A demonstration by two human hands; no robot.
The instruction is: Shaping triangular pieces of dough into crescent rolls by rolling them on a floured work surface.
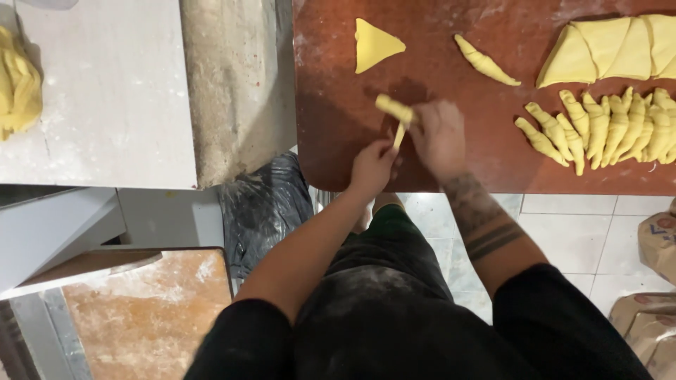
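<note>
**A thin tail under tension**

We held the half-rolled dough piece (396, 112) on the brown table (338, 141) — its thick roll just beyond our right fingers, its thin tail pinched between our left fingertips. The left hand (371, 167) gripped that tail; the right hand (438, 137) lay curled over the roll. We judged the stretched tail could tear if pulled harder. A cut triangle (375, 45) lay farther out, finished rolls (605, 127) well right.

Brown paper sacks (651, 309) with red and blue print seen at the lower right edge, black plastic bag (264, 204) crumpled left of centre
</note>
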